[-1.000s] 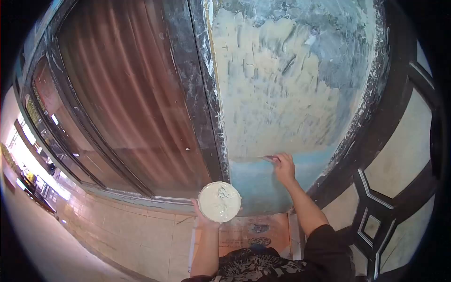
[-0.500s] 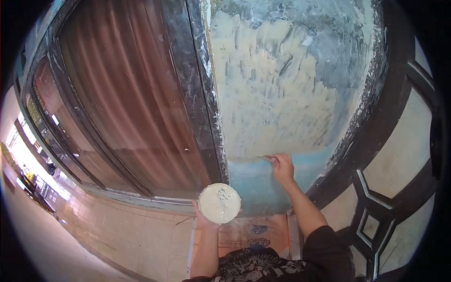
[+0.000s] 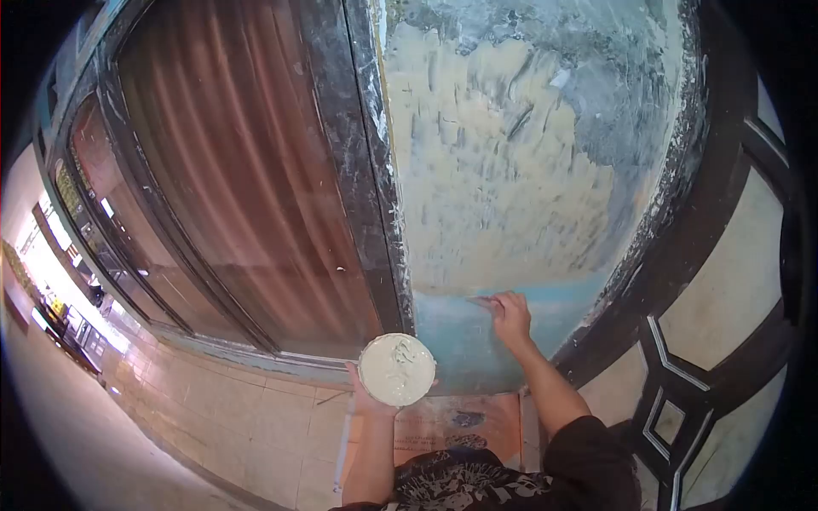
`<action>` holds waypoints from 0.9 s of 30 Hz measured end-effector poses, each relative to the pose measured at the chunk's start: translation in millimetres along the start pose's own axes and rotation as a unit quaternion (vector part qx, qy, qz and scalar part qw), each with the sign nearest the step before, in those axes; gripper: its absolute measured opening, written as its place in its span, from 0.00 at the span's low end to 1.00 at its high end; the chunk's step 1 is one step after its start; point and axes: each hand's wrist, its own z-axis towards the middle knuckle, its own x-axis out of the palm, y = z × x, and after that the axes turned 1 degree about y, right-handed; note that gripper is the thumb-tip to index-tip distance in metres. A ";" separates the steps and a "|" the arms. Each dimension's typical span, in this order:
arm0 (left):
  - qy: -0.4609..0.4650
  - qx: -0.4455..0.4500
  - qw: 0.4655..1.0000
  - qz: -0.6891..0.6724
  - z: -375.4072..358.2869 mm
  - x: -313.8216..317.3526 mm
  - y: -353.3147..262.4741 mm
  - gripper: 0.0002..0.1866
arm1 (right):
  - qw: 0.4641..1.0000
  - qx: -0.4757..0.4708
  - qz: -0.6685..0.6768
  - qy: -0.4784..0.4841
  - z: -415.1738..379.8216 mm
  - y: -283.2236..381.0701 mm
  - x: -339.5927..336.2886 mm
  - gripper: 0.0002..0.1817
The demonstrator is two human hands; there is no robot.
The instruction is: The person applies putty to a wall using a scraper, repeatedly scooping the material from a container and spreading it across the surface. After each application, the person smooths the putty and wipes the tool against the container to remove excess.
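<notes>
My right hand (image 3: 511, 317) is closed around a putty knife (image 3: 482, 301), its blade against the wall (image 3: 460, 349) just below the lower edge of a cream putty coat (image 3: 503, 204). Bare blue-green paint shows beneath that edge. In my left hand (image 3: 368, 396) rests a round tub of cream putty (image 3: 397, 370), tilted so its open top faces me. The fingers under the tub are mostly hidden. Grey patches surface through the putty and above it.
To the left, a dark-framed window (image 3: 239, 170) has a reddish-brown curtain behind its glass. A dark panelled door (image 3: 716, 281) stands at the right. Printed cardboard (image 3: 426, 430) lies on the tiled floor (image 3: 247, 426) below the wall.
My right hand has moved slightly down with the putty knife, from the putty's lower edge onto the blue-green paint. My left hand and the tub stay nearly in place.
</notes>
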 end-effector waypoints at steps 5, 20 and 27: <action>-0.018 0.031 0.999 -0.013 2.8 13.2 1.2 0.55 | 0.999 0.000 -0.008 -0.036 17.4 -2.3 3.6 0.08; -0.099 0.072 0.993 0.002 -0.2 16.8 30.2 0.52 | 0.999 -0.023 0.022 -0.026 29.1 -0.5 -1.6 0.11; 0.039 0.094 0.994 -0.043 -4.7 43.9 40.5 0.48 | 0.996 -0.057 0.053 0.041 14.8 -16.5 6.8 0.11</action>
